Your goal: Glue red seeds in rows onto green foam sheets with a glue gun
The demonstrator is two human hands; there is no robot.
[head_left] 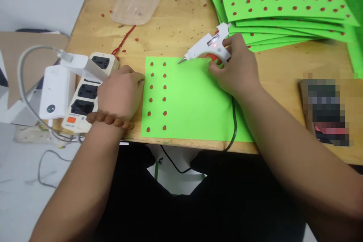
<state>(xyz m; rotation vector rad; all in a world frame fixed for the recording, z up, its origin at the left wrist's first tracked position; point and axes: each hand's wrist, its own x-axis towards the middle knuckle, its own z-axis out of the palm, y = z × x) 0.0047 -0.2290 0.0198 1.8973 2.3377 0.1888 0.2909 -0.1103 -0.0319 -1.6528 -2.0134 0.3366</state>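
Note:
A bright green sheet (195, 102) lies flat at the table's front edge, with two columns of small red-brown pieces along its left side. My right hand (239, 62) is closed around the handle of a white hot glue gun (202, 47). The gun's metal nozzle points left and down, over the sheet's upper edge, right of the second column. A small light glows on its body, and its black cord runs down across the sheet. Beside the sheet's left edge, my left hand (120, 90) has its fingers curled together; whatever they hold is hidden. A beaded bracelet circles that wrist.
Green sheets with rows of red-brown pieces are stacked (283, 0) at back right. A clear plastic tray (137, 3) and scattered red bits lie behind. A power strip (82, 94) with a white plugged-in device stands left. A blurred-out phone-like object (326, 109) lies right.

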